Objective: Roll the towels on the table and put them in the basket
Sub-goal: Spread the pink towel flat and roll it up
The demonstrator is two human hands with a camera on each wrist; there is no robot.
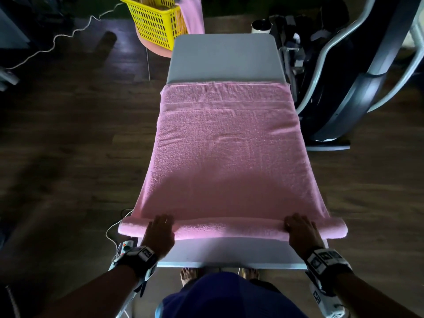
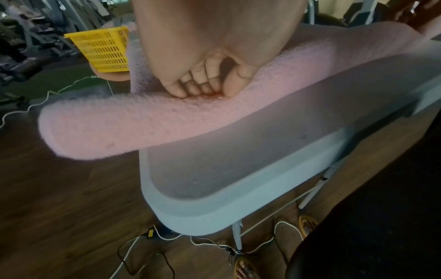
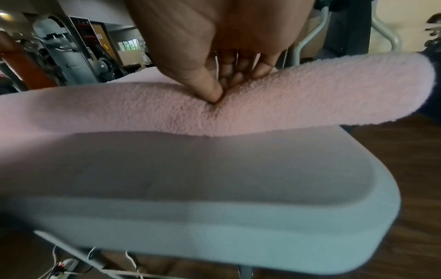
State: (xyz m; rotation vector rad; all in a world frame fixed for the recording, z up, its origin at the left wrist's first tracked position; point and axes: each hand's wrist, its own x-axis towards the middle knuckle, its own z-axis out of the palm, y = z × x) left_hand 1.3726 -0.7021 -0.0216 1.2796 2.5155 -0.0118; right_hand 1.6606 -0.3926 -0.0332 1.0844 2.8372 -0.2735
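A pink towel (image 1: 224, 143) lies spread along the white table (image 1: 223, 56). Its near end is rolled into a thin roll (image 1: 229, 229) that overhangs both table sides. My left hand (image 1: 160, 228) grips the roll near its left end, fingers curled over the top and thumb against the front (image 2: 198, 88). My right hand (image 1: 298, 228) grips it near the right end the same way (image 3: 222, 88). The yellow basket (image 1: 158, 24) stands on a pink stool beyond the table's far left corner, with another pink towel (image 1: 192, 14) draped beside it.
Exercise machines (image 1: 358, 72) stand close along the table's right side. A white cable (image 1: 68, 37) snakes over the dark wood floor at the left. A power strip (image 1: 125, 245) and cables lie under the near left corner. My bare feet (image 1: 188, 275) are under the near edge.
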